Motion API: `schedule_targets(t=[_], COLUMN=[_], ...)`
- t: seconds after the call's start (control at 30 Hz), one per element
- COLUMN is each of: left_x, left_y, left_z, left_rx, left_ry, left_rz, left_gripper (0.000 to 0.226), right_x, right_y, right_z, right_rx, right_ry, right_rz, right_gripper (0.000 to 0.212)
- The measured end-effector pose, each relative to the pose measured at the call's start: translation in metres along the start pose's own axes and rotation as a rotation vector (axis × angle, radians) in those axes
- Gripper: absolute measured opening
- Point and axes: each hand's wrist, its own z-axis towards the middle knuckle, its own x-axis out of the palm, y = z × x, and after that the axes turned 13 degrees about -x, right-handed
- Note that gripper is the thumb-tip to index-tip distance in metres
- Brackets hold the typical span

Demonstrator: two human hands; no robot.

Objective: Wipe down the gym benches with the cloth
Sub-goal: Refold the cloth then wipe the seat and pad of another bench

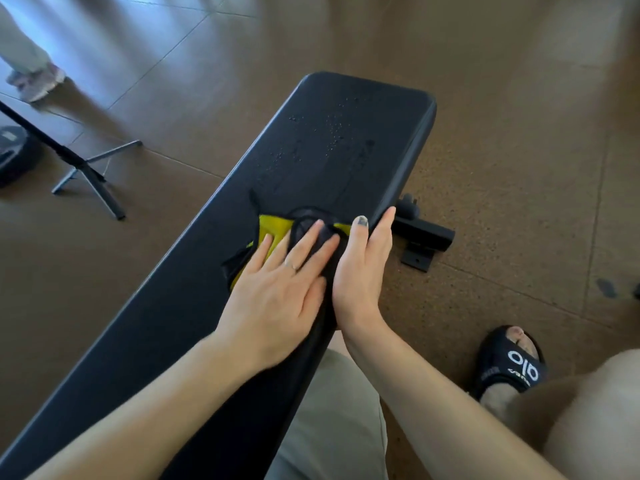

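Note:
A long black padded gym bench (pixel 166 306) runs from the lower left to the upper middle. Water droplets speckle its far end. A yellow and black cloth (pixel 272 230) lies on the pad near the bench's right edge. My left hand (pixel 277 292) lies flat on the cloth with straight, spread fingers pressing it down. My right hand (pixel 363 268) rests along the bench's right edge, its thumb on the pad beside the cloth and its straight fingers down the side.
A black bench foot bracket (pixel 420 237) sticks out on the floor to the right. A tripod stand (pixel 90 174) and a dark round object (pixel 14 154) sit at the left. Another person's feet (pixel 34 81) are at the top left. My sandalled foot (pixel 509 365) is at the lower right.

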Motion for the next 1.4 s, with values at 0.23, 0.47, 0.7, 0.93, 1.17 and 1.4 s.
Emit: schedule_targets(t=[0.23, 0.47, 0.7, 0.93, 1.17, 1.4], left_x=[-0.013, -0.003, -0.015, -0.004, -0.006, -0.03], left_y=[0.004, 0.03, 0.038, 0.086, 0.078, 0.059], left_z=[0.116, -0.003, 0.112, -0.006, 0.046, 0.155], left_rx=[-0.146, 0.071, -0.18, -0.291, -0.262, -0.328], left_ry=[-0.038, 0.001, -0.057, -0.038, -0.099, -0.064], left_rz=[-0.029, -0.033, -0.023, 0.002, -0.004, -0.133], left_gripper=[0.054, 0.056, 0.052, 0.059, 0.058, 0.051], right_x=[0.005, 0.005, 0.006, 0.006, 0.006, 0.007], right_y=[0.002, 0.003, 0.002, -0.002, -0.008, -0.003], right_z=[0.0, -0.002, -0.002, -0.002, 0.0, -0.001], right_rx=[0.023, -0.001, 0.021, 0.017, 0.024, 0.029], right_ry=[-0.05, -0.083, -0.092, -0.088, -0.101, -0.081], right_rz=[-0.053, -0.063, -0.056, -0.046, -0.039, -0.054], right_gripper=[0.06, 0.057, 0.054, 0.055, 0.056, 0.055])
